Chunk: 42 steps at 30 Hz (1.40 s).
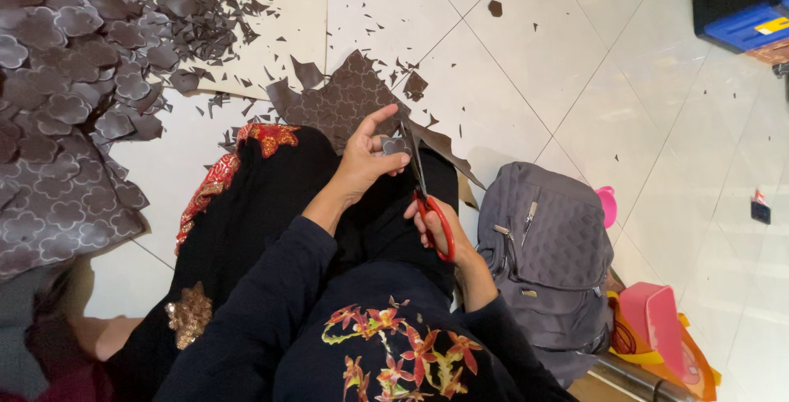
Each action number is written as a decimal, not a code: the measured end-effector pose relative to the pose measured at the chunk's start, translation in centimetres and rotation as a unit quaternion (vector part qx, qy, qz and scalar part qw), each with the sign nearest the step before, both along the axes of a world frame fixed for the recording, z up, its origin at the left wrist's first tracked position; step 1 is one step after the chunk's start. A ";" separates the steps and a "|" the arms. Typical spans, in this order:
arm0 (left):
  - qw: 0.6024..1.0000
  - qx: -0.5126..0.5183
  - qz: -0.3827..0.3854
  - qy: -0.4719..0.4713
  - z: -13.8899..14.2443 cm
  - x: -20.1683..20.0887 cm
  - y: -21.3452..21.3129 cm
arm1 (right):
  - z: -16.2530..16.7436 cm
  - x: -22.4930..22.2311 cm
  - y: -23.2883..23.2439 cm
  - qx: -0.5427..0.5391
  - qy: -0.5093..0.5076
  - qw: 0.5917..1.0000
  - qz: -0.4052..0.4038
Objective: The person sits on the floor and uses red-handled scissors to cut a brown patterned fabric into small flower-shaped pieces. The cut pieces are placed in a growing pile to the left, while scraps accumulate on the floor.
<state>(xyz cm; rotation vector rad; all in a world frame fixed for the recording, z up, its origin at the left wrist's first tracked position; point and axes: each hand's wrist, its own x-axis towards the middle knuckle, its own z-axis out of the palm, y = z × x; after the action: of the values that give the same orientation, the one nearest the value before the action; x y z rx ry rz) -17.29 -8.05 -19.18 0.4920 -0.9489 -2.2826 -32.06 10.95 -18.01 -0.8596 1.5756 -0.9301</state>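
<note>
White floor tiles (534,65) lie littered with scraps; my left hand (366,159) pinches the brown sheet (345,102) close to the blades of the scissors (423,196) clamped in my right hand (440,229), so I judge a slip could nick my fingers.

Bright, even indoor light falls on the pale tiled floor (526,57), with soft glare toward the right edge; shadows are faint, focus is sharp at centre, and the corners stretch slightly.
</note>
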 end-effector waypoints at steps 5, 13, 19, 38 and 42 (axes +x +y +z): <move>1.000 -0.007 -0.002 0.008 0.0 0.1 0.0 | -0.3 -0.6 0.2 0.013 0.010 1.000 -0.007; 1.000 -0.022 0.008 0.002 -0.4 -0.1 -0.2 | -0.1 -1.8 0.8 0.025 0.047 0.999 0.004; 0.999 0.015 0.001 0.029 -0.2 -0.1 -0.2 | 0.4 -1.3 0.5 0.012 0.042 0.999 0.020; 1.000 -0.015 0.019 0.001 -0.5 -0.2 -0.1 | -1.3 -0.2 0.5 0.006 0.006 1.000 -0.008; 1.000 -0.022 0.018 -0.004 -0.8 -0.3 0.2 | -1.5 -0.1 0.3 -0.017 -0.035 0.999 0.012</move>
<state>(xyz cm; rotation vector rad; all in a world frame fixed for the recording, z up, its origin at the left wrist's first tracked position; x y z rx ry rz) -17.54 -7.90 -19.99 0.4948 -0.9852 -2.2246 -32.16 11.27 -19.47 -0.8599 1.4902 -0.9626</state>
